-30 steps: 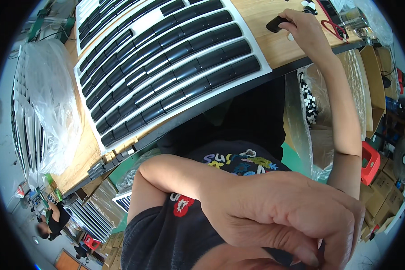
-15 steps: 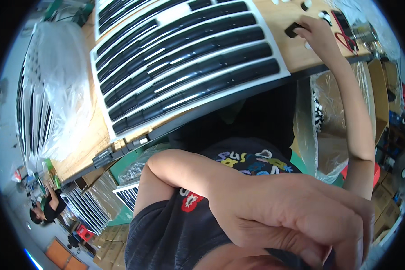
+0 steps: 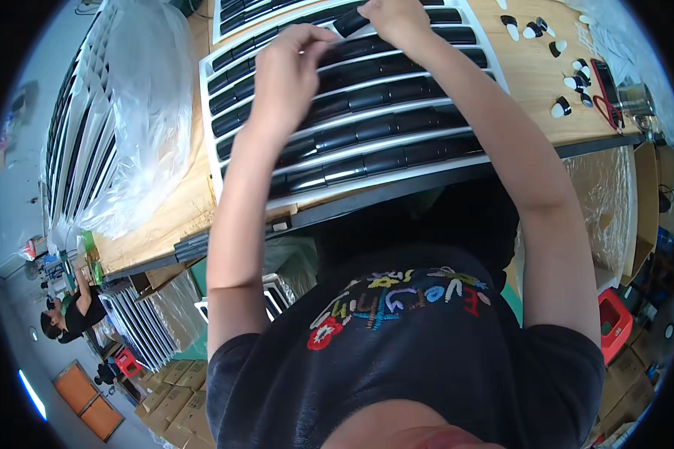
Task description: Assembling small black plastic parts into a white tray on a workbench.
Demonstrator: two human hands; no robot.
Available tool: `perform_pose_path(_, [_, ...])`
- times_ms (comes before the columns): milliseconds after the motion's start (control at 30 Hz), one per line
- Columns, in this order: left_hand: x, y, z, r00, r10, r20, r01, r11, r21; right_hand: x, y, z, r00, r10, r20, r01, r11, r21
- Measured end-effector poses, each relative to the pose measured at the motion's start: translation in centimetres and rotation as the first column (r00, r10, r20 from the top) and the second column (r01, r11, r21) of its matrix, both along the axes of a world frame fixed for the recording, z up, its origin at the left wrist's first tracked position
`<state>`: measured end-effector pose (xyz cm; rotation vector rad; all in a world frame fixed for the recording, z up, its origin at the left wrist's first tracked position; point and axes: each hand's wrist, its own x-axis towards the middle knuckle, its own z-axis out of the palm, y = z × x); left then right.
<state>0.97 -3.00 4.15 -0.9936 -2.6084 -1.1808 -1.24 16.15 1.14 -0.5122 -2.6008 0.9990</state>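
A short, glossy black rectangular piece (image 3: 350, 22) is pinched in the fingertips of my right hand (image 3: 398, 24), tilted over the upper rows of a white tray (image 3: 216, 168). Long rows of similar black pieces (image 3: 382, 133) lie in the tray. My left hand (image 3: 286, 78) is over the tray's left part, thumb and forefinger pressed together beside the lower left end of the held piece. Blur and the small size hide whether those fingers hold anything. On the table at right lie several small black-and-white pieces (image 3: 562, 107).
Right of the tray are a dark phone-like slab (image 3: 605, 81), a red-handled tool (image 3: 609, 112) and a metal cup (image 3: 636, 99). Clear plastic (image 3: 153, 112) drapes a stack of trays at left. A red stool (image 3: 614, 323) and cardboard boxes stand below. A person (image 3: 79, 307) is far left.
My right hand has carried the black piece from the table's right side to over the tray. My left hand has moved from close to the camera to the tray's upper rows.
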Motion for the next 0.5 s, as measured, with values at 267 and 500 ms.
perform_pose_path(267, [-10.2, -2.1, -5.3, 0.912, -0.312, -0.265, 0.168, 0.876, -0.452, 9.4, 10.5, 1.2, 0.956, 0.076, -0.282, -0.004, 0.969, 0.247])
perform_pose_path(500, [-9.4, 0.2, -3.6, 0.944, -0.270, -0.192, 0.162, 0.882, -0.443, 22.2, 23.7, -2.3, 0.926, -0.332, 0.183, 0.168, 0.793, 0.586])
